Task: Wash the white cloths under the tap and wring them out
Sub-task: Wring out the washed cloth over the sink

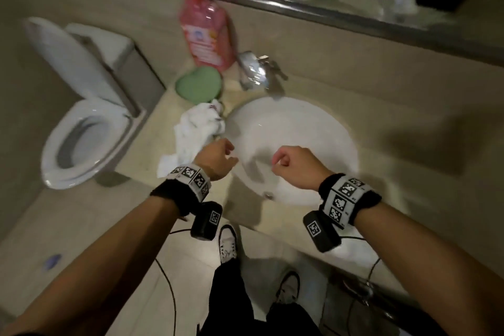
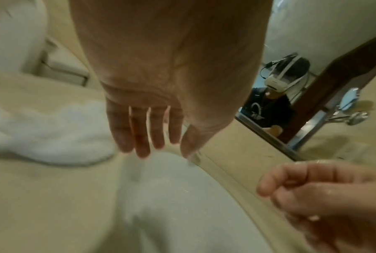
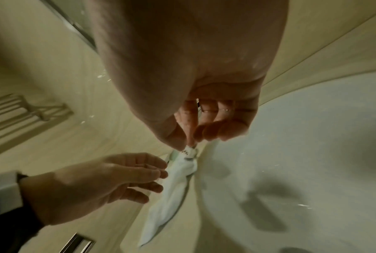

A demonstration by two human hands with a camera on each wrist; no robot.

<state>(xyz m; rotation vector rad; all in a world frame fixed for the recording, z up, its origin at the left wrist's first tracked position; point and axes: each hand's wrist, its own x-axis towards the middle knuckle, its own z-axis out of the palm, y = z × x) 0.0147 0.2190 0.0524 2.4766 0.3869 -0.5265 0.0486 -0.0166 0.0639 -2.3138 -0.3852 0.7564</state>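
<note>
1. Over the white sink (image 1: 313, 123): both hands held apart, neither holding anything.
2. Left hand (image 1: 216, 161): fingers straight, loosely spread, just beside the cloths.
3. Right hand (image 1: 296, 169): fingers curled into an empty fist.
4. White cloths (image 1: 197, 128): crumpled heap on the counter (image 1: 381, 95), left of the basin rim.
5. Tap (image 1: 256, 71): behind the basin.

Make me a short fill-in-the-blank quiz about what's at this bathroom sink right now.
1. The white cloths lie on the counter to the ____ of the basin.
2. The soap bottle is ____ in colour.
3. The heart-shaped dish is ____.
4. The left hand and the right hand hold ____.

Missing words: left; pink; green; nothing
</note>
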